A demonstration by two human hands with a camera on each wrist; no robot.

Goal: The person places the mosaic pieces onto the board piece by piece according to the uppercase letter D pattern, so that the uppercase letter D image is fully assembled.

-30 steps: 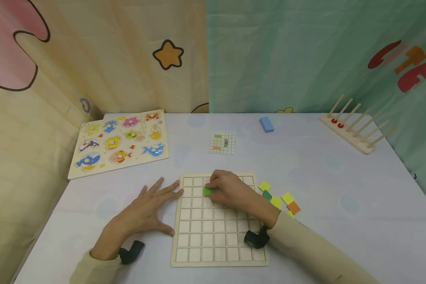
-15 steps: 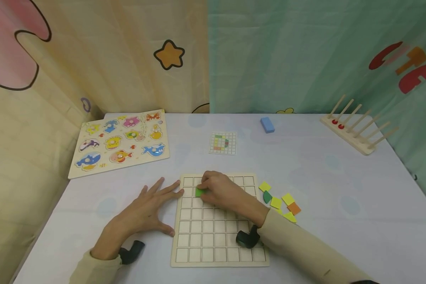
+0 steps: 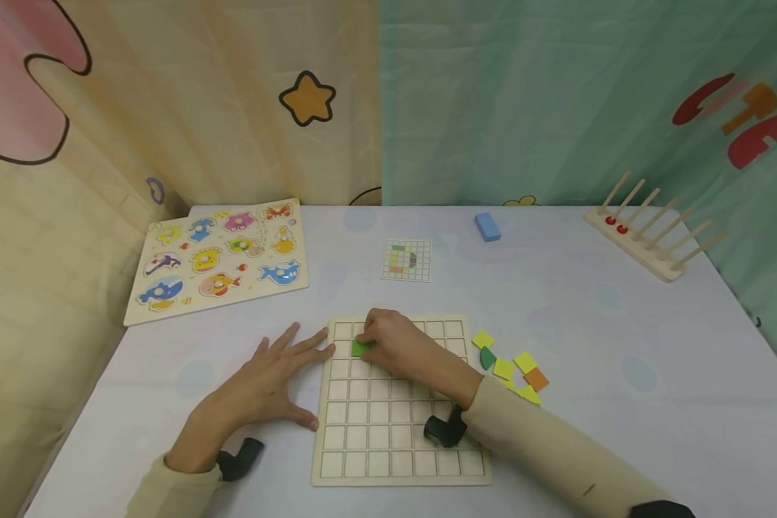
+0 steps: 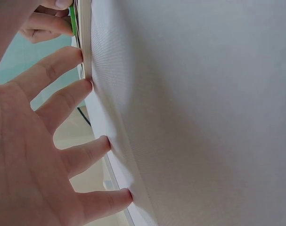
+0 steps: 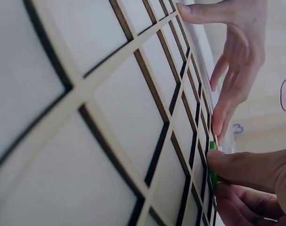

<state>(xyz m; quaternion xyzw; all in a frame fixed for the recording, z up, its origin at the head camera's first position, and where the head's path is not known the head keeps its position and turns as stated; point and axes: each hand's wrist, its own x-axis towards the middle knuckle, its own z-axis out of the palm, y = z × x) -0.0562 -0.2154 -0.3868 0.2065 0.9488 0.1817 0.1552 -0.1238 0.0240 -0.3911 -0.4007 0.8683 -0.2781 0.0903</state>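
A wooden grid board (image 3: pixel 369 435) with square cells lies in front of me. My right hand (image 3: pixel 411 352) pinches a green square tile (image 3: pixel 358 349) between thumb and fingers over the second row, second column from the left. In the right wrist view the green tile (image 5: pixel 213 165) stands between thumb and fingers, right at the board's surface. My left hand (image 3: pixel 259 385) is spread with straight fingers along the board's left edge. In the left wrist view, some fingertips (image 4: pixel 79 55) of it touch the board's side, while others rest on the tablecloth.
Right of the board lie several loose tiles: yellow squares (image 3: pixel 503 369), an orange square (image 3: pixel 536 379), a dark green quarter-round (image 3: pixel 487 358). Behind it is a printed pattern card (image 3: pixel 406 261). Farther off are an animal puzzle board (image 3: pixel 246 266), a blue block (image 3: pixel 488 227) and a peg rack (image 3: pixel 641 248).
My right hand has moved left across the board with the green tile, from the third column to the second. The left hand has stayed in place.
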